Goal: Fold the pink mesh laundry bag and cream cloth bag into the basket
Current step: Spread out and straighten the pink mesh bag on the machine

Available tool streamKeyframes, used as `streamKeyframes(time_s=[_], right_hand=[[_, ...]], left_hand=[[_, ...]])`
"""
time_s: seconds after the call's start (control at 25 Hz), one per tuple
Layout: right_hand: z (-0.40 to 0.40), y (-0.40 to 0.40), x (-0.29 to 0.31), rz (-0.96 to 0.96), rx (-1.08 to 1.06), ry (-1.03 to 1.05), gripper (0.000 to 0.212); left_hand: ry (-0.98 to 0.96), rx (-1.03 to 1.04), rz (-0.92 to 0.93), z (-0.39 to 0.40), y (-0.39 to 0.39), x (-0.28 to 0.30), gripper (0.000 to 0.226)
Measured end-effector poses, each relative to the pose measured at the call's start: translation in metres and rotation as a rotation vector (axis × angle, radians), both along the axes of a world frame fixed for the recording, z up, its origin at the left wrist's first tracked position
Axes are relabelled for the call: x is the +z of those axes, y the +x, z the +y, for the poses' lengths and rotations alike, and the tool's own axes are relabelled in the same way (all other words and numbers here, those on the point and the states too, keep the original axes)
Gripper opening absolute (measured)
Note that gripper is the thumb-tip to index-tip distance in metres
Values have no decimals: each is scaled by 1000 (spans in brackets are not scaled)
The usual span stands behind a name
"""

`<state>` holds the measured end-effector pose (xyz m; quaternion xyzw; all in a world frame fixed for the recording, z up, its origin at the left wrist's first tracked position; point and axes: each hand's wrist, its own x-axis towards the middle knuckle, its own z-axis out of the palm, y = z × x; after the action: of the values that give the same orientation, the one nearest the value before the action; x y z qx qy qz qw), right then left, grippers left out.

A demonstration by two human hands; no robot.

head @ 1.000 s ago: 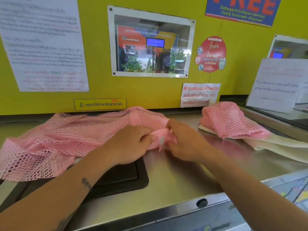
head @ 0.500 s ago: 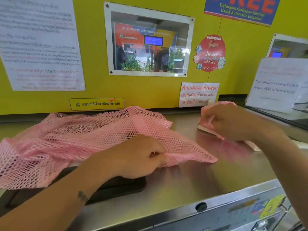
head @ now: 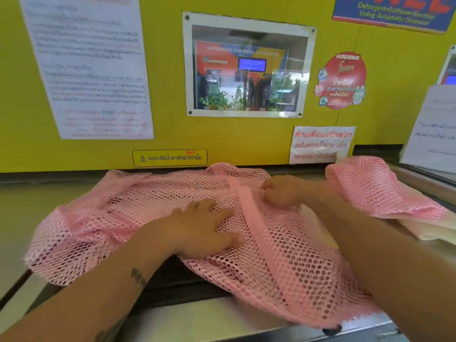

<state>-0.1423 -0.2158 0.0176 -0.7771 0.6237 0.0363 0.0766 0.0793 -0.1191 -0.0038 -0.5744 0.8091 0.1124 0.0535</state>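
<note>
Pink mesh bag spread on a steel tabletop under two hands.

The yellow wall [head: 246,139] with its posted notices fills the 12 o'clock side above the tabletop [head: 202,314]. The pink mesh bag [head: 276,257] lies spread at centre; a second, folded pink mesh piece [head: 377,188] sits at 2 o'clock on the cream cloth bag [head: 429,228]. The left hand [head: 204,230] presses flat on the mesh, fingers apart. The right hand [head: 283,191], at 1 o'clock of it, has fingers curled, pinching the mesh.

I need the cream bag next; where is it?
In the head view, the cream cloth bag lies at far right on the steel counter, under a folded pink mesh bag, beyond the right hand.
</note>
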Motion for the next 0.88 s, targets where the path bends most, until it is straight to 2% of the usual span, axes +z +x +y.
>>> streamKeyframes(time_s=[0.12,0.2,0.24,0.28,0.32,0.36,0.44,0.52,0.6,0.68,0.76,0.8,0.88], right_hand=[[-12,-6,-7,76,-51,-150,50],[-7,-8,-5,-103,-58,-269,50],[-4,-9,-5,-238,8,-238,51],[3,-10,-2,-325,86,-113,54],[10,-10,-2,-332,133,54,61],[15,-12,-3,-274,155,189,70],[19,-19,-1,-195,107,261,81],[22,-20,8,-194,61,233,80],[29,-11,20,-42,61,192,76],[49,9,39,119,157,67,72],[81,38,58,86,336,-6,66],[98,53,64,33,401,22,65],[128,79,60,-34,518,132,71]], left_hand=[[-60,-52,186,-2,1,8,74],[-77,-48,128,-4,2,8,75],[-62,-41,75,-4,2,7,75],[-47,-37,41,-4,2,6,76],[-45,-33,44,-6,3,5,76],[-53,-33,72,-8,4,5,76],[-66,-44,168,-8,8,9,70],[-118,-43,307,-5,13,16,59],[-202,-35,386,3,23,26,48],[-312,-38,362,12,43,36,33],[-420,-3,335,28,67,39,8],[-464,39,332,37,79,38,5],[-420,172,291,54,100,26,16]])
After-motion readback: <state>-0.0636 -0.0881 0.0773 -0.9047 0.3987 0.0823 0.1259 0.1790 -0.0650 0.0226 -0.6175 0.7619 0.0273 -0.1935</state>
